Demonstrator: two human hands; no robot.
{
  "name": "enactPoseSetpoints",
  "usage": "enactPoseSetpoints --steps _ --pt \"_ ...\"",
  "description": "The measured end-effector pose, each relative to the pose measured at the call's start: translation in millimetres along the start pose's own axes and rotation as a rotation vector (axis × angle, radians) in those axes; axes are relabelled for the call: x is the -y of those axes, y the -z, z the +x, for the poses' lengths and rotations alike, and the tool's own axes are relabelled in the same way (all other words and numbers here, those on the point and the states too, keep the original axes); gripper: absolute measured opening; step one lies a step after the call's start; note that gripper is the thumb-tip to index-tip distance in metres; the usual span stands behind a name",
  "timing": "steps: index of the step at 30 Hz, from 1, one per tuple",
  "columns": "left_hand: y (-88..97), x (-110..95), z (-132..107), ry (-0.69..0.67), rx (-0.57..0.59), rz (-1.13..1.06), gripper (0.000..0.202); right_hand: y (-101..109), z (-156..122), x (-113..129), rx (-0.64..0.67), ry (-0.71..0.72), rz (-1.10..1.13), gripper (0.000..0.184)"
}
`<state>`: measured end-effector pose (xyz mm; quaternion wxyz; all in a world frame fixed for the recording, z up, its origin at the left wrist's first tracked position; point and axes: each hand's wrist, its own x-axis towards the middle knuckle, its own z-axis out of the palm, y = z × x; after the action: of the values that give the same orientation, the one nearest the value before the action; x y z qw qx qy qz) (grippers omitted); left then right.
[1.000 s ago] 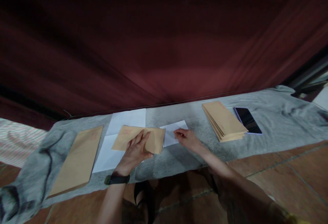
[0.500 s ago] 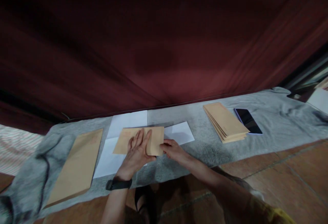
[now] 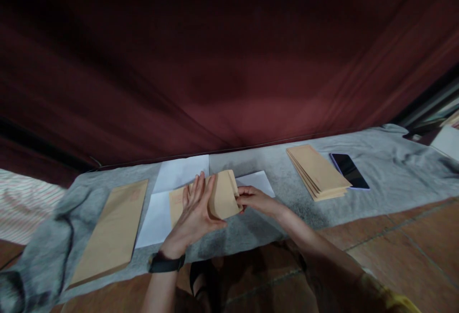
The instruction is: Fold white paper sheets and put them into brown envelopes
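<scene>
A brown envelope [image 3: 224, 198] is lifted off the grey cloth [image 3: 287, 208], its right end raised. My left hand [image 3: 196, 208] holds it from the front with fingers stretched up over it. My right hand [image 3: 253, 199] pinches the envelope's open right end. A folded white paper [image 3: 258, 181] lies just behind my right hand. A larger white sheet [image 3: 168, 193] lies under and left of the envelope.
A large brown envelope [image 3: 113, 227] lies at the left on the cloth. A stack of brown envelopes [image 3: 317, 172] and a dark phone [image 3: 349, 170] lie at the right. A dark red curtain [image 3: 229, 64] hangs behind. Tiled floor [image 3: 394, 241] is in front.
My right hand left the folded white paper and moved to the envelope's right end. The envelope, flat before, is now lifted and tilted between both hands.
</scene>
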<state>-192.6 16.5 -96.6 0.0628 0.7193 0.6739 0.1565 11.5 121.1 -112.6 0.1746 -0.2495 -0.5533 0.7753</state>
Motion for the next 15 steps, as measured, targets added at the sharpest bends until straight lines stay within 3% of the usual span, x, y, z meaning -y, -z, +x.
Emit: enactPoseSetpoints --steps 7,15 --pt "-9.0 -15.5 3.6 -0.004 0.075 -0.140 0.136 21.4 -9.0 3.0 -0.022 -0.038 0.002 0.016" --pt "-9.5 -25.3 5.5 -0.054 -0.001 -0.054 0.126 33.2 -13.4 1.6 0.057 -0.059 -0.003 0.039"
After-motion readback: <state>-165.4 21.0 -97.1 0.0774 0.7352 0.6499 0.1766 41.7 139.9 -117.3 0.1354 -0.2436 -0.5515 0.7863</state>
